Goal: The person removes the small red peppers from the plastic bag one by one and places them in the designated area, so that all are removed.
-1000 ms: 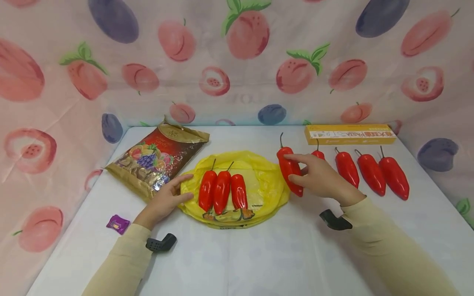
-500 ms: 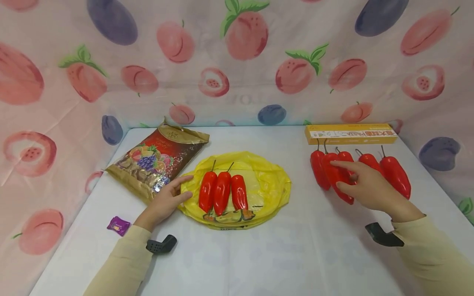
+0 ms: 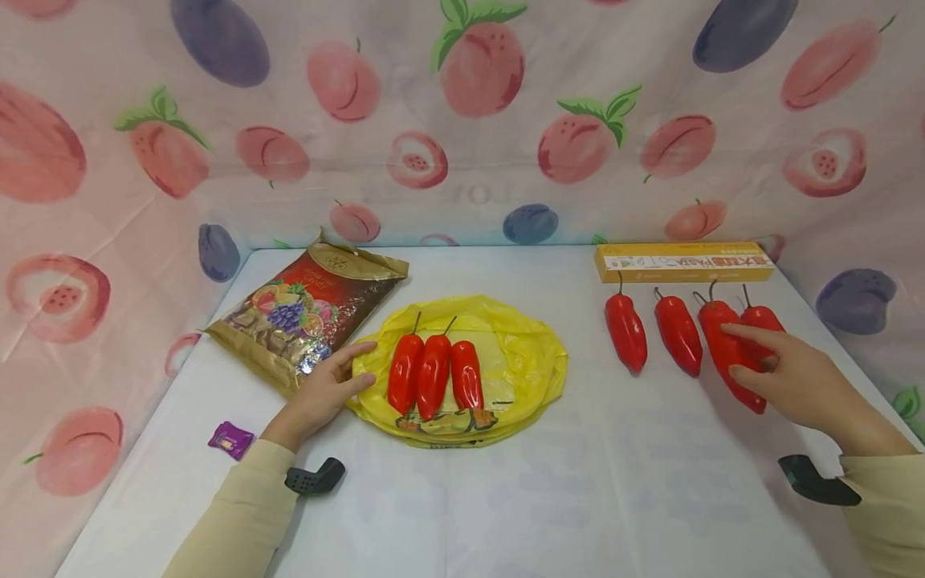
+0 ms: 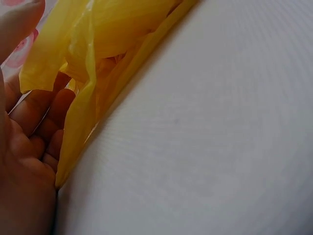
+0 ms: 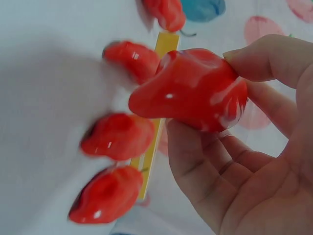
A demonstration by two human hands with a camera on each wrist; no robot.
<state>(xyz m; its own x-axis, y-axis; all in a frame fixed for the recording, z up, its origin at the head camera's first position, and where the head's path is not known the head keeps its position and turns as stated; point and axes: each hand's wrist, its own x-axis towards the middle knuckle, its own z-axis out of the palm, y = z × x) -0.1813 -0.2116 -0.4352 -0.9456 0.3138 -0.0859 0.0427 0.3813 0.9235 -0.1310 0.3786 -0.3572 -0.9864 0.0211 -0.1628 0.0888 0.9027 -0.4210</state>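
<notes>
My right hand (image 3: pixel 809 381) pinches a red chili pepper (image 5: pixel 190 93) between thumb and fingers, above the right end of a row of similar peppers. In the head view this held pepper (image 3: pixel 730 353) hides most of one pepper behind it and overlaps the rightmost pepper (image 3: pixel 762 319). Two others, a left pepper (image 3: pixel 626 333) and its neighbour (image 3: pixel 679 335), show whole. My left hand (image 3: pixel 325 393) rests with thumb and fingers apart at the left rim of a yellow plastic bag (image 3: pixel 531 361). Three red peppers (image 3: pixel 433 376) lie side by side on that bag.
A yellow pasta box (image 3: pixel 682 263) lies behind the pepper row at the back right. To the left is a gold and red candy bag (image 3: pixel 311 309). A small purple wrapped candy (image 3: pixel 231 440) lies near my left forearm on the white table (image 3: pixel 506 514).
My right hand has carried the pepper rightward, from the yellow bag's right edge to above the right end of the row. The left hand has stayed in place.
</notes>
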